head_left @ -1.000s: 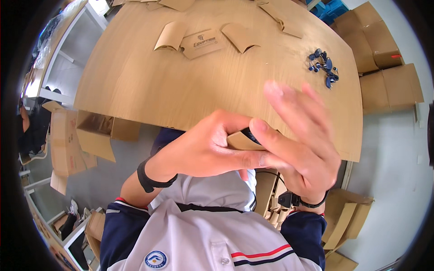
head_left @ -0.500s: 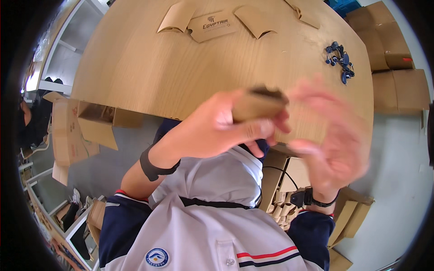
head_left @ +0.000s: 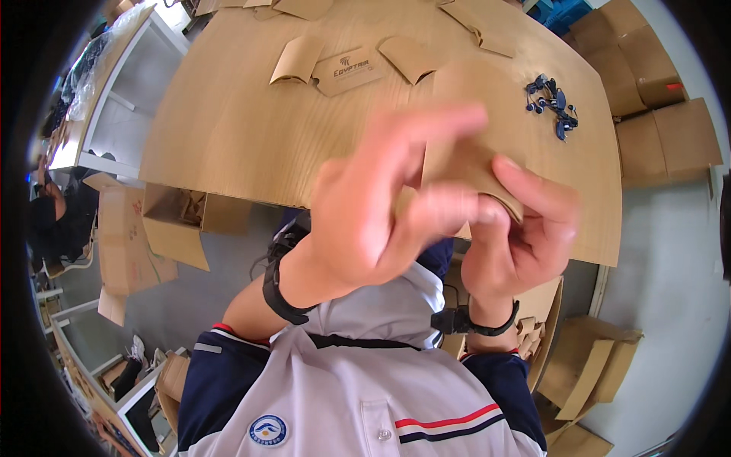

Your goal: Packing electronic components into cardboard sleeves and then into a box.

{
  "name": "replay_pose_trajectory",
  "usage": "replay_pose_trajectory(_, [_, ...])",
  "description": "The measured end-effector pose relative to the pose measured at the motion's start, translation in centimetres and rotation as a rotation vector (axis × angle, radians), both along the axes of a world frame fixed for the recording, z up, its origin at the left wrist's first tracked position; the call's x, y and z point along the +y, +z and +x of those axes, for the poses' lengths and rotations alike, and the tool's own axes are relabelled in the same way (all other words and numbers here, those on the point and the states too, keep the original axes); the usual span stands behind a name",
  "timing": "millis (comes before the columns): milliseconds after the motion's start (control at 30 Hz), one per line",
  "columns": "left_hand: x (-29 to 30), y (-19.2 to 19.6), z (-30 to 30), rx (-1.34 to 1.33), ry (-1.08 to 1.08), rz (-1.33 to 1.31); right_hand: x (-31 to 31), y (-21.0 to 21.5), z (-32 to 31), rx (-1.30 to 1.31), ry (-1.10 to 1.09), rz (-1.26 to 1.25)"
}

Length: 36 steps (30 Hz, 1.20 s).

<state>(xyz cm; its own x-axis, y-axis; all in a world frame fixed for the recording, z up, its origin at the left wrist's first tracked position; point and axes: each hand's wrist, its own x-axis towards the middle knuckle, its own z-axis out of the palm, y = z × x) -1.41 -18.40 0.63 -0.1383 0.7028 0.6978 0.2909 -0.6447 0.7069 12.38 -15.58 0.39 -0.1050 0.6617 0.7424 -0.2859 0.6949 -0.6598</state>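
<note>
A brown cardboard pillow box (head_left: pixel 461 164) is between my hands above the near part of the table. My left hand (head_left: pixel 365 206), smeared by motion, has its thumb across the lower side and its index finger stretched over the top. My right hand (head_left: pixel 525 232) pinches the curved end of the box between thumb and fingers. The lower fingers of the left hand are hidden. On the far side of the table lie more pillow boxes, one curved (head_left: pixel 298 61), a flat one with dark print (head_left: pixel 346 71) and another curved one (head_left: pixel 407 59).
Dark earphones with bundled cables (head_left: pixel 552 105) lie on the table's (head_left: pixel 236 137) right side. Cartons (head_left: pixel 662 141) are stacked beyond its right edge. An open carton (head_left: pixel 175 221) stands at the left, another (head_left: pixel 586 365) at the lower right. A carton of folded cardboard pieces (head_left: pixel 531 335) is below my right wrist.
My right hand has moved from apart onto the box's end and closed on it. The box has tilted, and my left hand has shifted to the right. The view has shifted slightly.
</note>
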Motion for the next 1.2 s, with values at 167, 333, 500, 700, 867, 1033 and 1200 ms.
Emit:
replay_pose_trajectory(167, [-1.4, -0.9, 1.3, -0.062, 0.129, 0.143, -1.0, 0.4, 0.2, -0.030, 0.083, 0.046])
replay_pose_trajectory(333, [-0.5, -1.0, 1.7, -0.094, 0.165, 0.161, -1.2, 0.6, -0.7, 0.067, -0.001, -0.128])
replay_pose_trajectory(500, [-1.5, -0.4, 1.7, -0.096, 0.127, 0.075, -1.1, 0.8, -0.3, 0.074, 0.127, -0.213])
replay_pose_trajectory(700, [-1.4, -0.7, 0.0, 0.147, 0.144, 0.243, -1.4, 2.2, -2.4, 0.341, -0.064, -0.587])
replay_pose_trajectory(867, [-0.8, -2.1, -1.1, 0.430, -0.021, 0.365, 0.7, 1.9, 0.8, 0.052, 0.737, -0.876])
replay_pose_trajectory(1033, [-1.7, 3.4, -2.4, 0.232, 0.052, -0.046, -0.9, 2.4, 0.6, 0.084, 0.641, -0.776])
replay_pose_trajectory(1200, [1.4, 4.6, -5.1, 0.336, -0.279, -0.048, -2.0, 3.0, 1.2, -0.098, 0.730, -0.881])
